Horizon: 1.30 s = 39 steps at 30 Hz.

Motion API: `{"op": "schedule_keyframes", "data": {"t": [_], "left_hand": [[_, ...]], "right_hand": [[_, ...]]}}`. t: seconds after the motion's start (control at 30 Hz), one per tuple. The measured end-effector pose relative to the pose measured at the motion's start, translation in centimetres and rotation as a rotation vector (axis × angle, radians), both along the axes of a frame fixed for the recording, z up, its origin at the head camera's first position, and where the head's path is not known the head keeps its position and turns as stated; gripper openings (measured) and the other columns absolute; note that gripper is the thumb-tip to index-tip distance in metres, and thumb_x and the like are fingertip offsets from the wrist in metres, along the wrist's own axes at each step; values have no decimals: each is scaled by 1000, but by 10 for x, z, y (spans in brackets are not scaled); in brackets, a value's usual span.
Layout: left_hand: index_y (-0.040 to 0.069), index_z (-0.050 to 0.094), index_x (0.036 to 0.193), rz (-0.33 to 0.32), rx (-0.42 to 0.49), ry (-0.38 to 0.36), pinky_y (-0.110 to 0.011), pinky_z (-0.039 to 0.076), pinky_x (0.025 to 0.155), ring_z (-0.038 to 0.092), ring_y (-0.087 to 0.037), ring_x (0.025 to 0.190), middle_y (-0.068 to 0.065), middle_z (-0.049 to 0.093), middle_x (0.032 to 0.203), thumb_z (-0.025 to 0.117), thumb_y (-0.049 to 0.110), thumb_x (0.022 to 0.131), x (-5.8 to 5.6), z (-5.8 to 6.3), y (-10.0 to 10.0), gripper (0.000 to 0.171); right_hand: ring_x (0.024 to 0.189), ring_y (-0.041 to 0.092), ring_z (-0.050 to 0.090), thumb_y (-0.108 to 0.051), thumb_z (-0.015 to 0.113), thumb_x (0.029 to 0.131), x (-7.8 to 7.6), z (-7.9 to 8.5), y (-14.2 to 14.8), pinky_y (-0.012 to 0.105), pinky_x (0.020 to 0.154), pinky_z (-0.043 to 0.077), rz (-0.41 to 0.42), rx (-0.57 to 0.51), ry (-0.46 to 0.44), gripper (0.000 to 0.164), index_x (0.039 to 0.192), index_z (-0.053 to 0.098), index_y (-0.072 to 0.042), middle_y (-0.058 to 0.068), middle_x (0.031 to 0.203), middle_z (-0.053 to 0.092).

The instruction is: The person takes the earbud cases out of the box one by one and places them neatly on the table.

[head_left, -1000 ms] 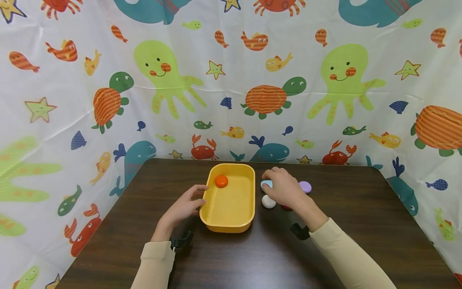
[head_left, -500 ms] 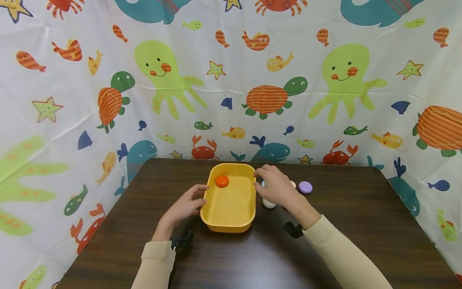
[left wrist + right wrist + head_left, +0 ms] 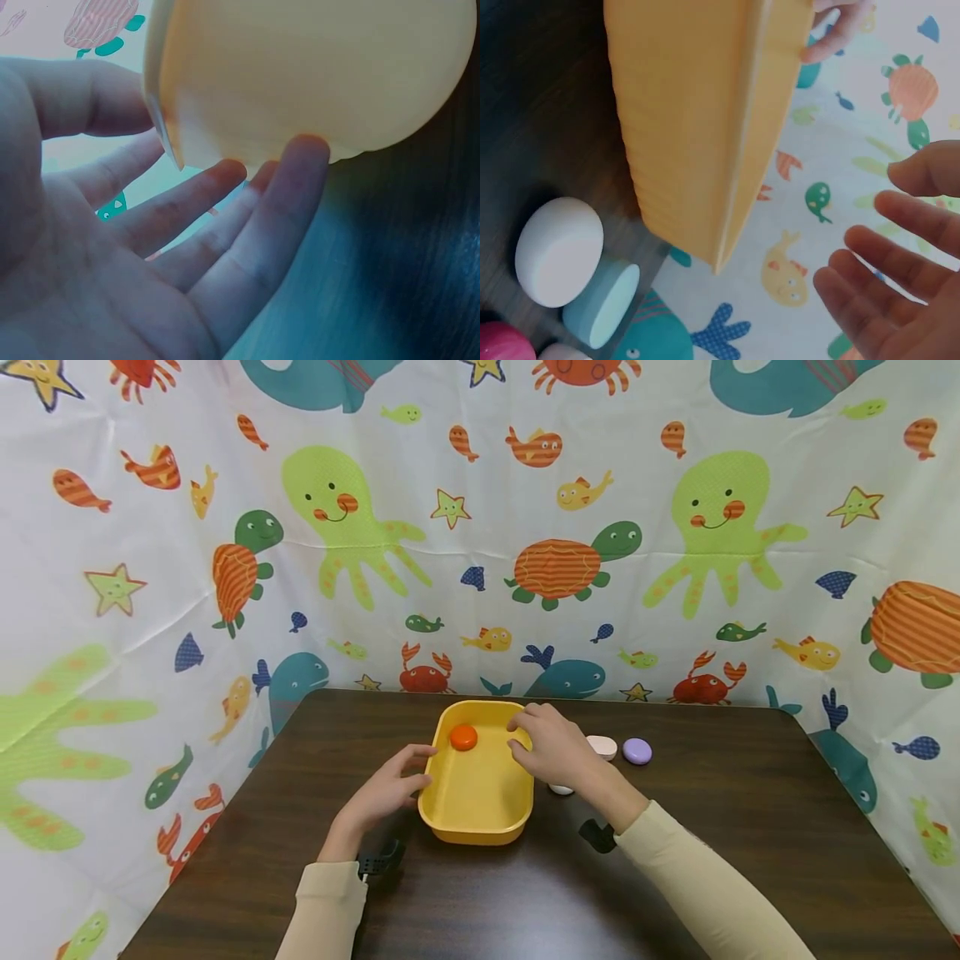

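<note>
A yellow plastic tray (image 3: 476, 793) stands on the dark table with a smooth, rounded orange piece (image 3: 463, 737) in its far left part. At its left side is my left hand (image 3: 384, 789), whose nearly straight fingers (image 3: 289, 195) touch the outer wall near the rim. My right hand (image 3: 555, 747) hovers at the tray's right rim, fingertips over the inside. Its fingers are loosely bent and hold nothing in the right wrist view. Below that hand lie a white oval piece (image 3: 559, 251) and a light blue oval piece (image 3: 601, 306); the blue one is hidden in the head view.
To the right lie a pale pink oval piece (image 3: 602, 747) and a purple round piece (image 3: 637, 751). A deep pink piece (image 3: 504, 341) shows at the right wrist view's corner. Behind the table hangs a white curtain (image 3: 480, 552) printed with sea animals.
My right hand has moved left from above the loose pieces to the tray's right rim, uncovering the pale pink piece. The left hand and the orange piece stay in place.
</note>
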<state>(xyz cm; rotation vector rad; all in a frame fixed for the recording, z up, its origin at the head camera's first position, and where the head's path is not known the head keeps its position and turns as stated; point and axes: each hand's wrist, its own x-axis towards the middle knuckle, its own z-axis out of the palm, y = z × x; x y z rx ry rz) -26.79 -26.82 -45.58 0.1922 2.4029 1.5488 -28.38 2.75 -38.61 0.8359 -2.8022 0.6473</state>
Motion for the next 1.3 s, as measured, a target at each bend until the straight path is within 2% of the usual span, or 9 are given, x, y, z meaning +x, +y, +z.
{"op": "schedule_keyframes", "data": {"t": [0.3,0.83,1.07,1.3], "left_hand": [[9,43,148,5,-1,0,-47,58,89,59,-35,117,-21,45,148,57,15,101,0,2,1,49],[8,42,148,-8,1,4,-48,58,90,57,-39,120,-24,42,150,56,15,101,2,4,0,49],[6,42,149,-23,13,10,-48,58,89,58,-39,120,-25,42,150,56,15,101,1,5,-1,50],[10,45,148,4,7,0,-47,58,89,60,-34,116,-20,47,147,58,16,101,-2,1,0,49]], "right_hand": [[107,24,55,-24,68,96,-6,-1,-13,39,90,57,38,3,6,22,113,72,-12,9,117,66],[110,22,55,-27,67,96,-22,-8,-32,37,93,55,70,83,25,26,117,72,-13,5,119,65],[110,23,56,-29,66,97,-31,-6,-41,38,94,55,79,116,-8,29,121,71,-14,6,122,65],[112,24,56,-30,64,97,-38,-4,-51,42,99,52,88,137,-72,36,128,68,-12,7,127,63]]}}
